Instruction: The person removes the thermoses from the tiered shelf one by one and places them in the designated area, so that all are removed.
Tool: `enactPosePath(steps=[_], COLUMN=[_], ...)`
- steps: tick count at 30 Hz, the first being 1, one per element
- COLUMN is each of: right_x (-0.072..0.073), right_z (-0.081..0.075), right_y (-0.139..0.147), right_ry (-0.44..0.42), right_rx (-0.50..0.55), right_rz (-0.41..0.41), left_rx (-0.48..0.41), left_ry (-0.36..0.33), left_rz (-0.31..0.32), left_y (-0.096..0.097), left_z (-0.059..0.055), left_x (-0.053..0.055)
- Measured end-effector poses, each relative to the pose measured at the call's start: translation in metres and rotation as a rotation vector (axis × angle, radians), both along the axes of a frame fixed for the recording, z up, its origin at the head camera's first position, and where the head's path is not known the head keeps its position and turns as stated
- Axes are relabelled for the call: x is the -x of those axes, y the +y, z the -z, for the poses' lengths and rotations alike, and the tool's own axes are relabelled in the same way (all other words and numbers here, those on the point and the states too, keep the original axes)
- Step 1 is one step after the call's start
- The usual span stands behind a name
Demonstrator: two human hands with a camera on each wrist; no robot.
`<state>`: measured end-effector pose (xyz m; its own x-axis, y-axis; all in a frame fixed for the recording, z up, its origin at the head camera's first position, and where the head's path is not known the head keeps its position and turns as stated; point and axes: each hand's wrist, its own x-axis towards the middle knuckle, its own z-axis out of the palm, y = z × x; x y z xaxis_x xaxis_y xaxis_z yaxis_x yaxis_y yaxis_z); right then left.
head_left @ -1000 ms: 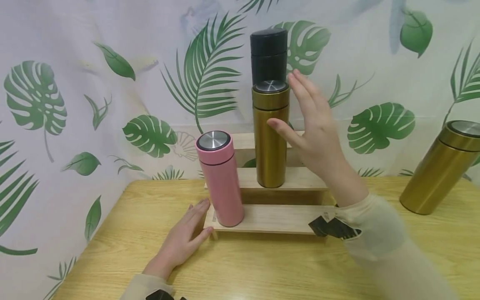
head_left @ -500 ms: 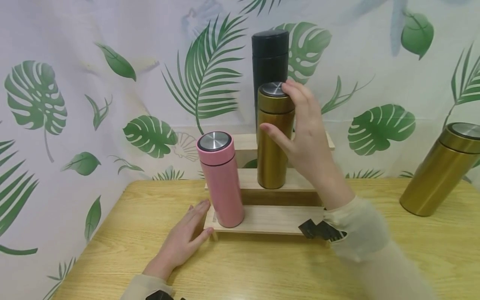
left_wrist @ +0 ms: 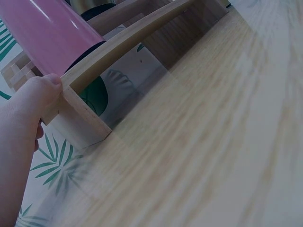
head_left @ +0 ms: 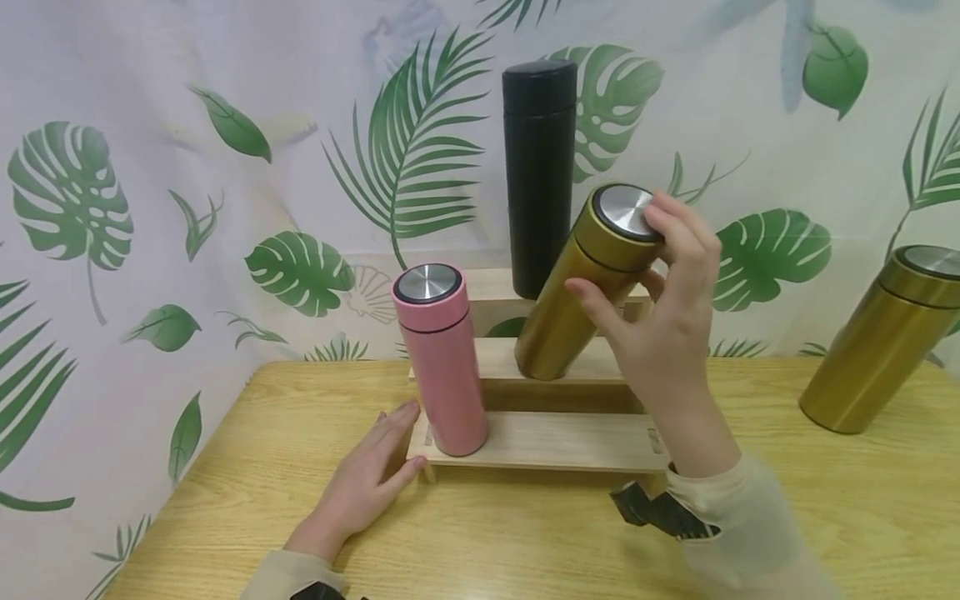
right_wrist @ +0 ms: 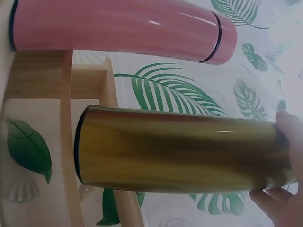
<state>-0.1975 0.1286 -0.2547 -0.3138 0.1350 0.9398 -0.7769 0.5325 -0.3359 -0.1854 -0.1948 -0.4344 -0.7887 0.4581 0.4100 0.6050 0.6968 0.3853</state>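
Note:
My right hand (head_left: 667, 333) grips a gold thermos flask (head_left: 558, 312) near its top, thumb on the front and fingers by the silver lid. The flask leans to the right, its base close over the middle step of a wooden tiered stand (head_left: 570, 442). In the right wrist view the flask's dark-rimmed base (right_wrist: 80, 146) faces the stand. My left hand (head_left: 360, 483) holds the left end of the lowest step, with the thumb (left_wrist: 49, 82) over its front corner in the left wrist view. Beside it, a pink thermos flask (head_left: 450, 383) stands upright on that step.
Behind the gold flask, a black flask (head_left: 538, 183) stands on the top step. Another gold flask (head_left: 862, 358) is on the wooden table (head_left: 540, 542) at the far right. A white cloth with green leaves (head_left: 285, 175) hangs behind.
My right hand has closed onto the upright gold flask and tilted its top to the right, exposing more of the black flask. My left hand and the pink flask have stayed put.

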Motion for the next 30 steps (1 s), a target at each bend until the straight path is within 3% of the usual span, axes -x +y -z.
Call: enactPosePath(steps=[4, 11, 20, 30], right_x=[-0.004, -0.010, -0.024, -0.020], right_z=[0.001, -0.004, -0.021, -0.021], right_y=[0.002, 0.005, 0.027, 0.079], right_ry=[0.034, 0.089, 0.087, 0.012], right_rx=[0.076, 0.200, 0.238, 0.332], right_rz=[-0.049, -0.209, -0.088, 0.100], left_rx=[-0.011, -0.015, -0.009, -0.010], left_ry=[0.007, 0.012, 0.007, 0.006], left_rz=[0.002, 0.000, -0.001, -0.006], left_y=[0.000, 0.000, 0.002, 0.002], left_z=[0.000, 0.001, 0.001, 0.001], left_x=[0.001, 0.000, 0.001, 0.000])
